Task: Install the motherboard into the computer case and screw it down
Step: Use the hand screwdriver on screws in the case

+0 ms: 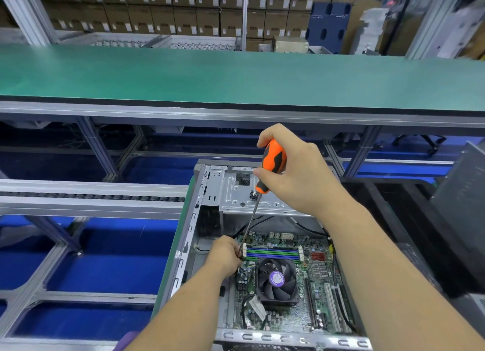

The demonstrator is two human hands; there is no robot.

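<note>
A person's right hand (pixel 294 172) grips the orange-and-black handle of a screwdriver (pixel 270 167) above an open computer case (pixel 199 219), the long shaft slanting down and toward the left hand (pixel 225 256). That hand is curled around the lower end of the shaft, pinching it at the far left corner of the motherboard (pixel 288 285); the tip itself is hidden behind the fingers. The green motherboard lies flat inside the case, below both hands, with its black cooler fan (pixel 277 279) just right of the left wrist and blue and green memory slots (pixel 273 253) beside the left fingers. A small cluster of dark screws (pixel 254 195) sits on the case's metal drive bay (pixel 236 193), just under the right hand's thumb. Beyond the hands runs a green table (pixel 236 75).
</note>
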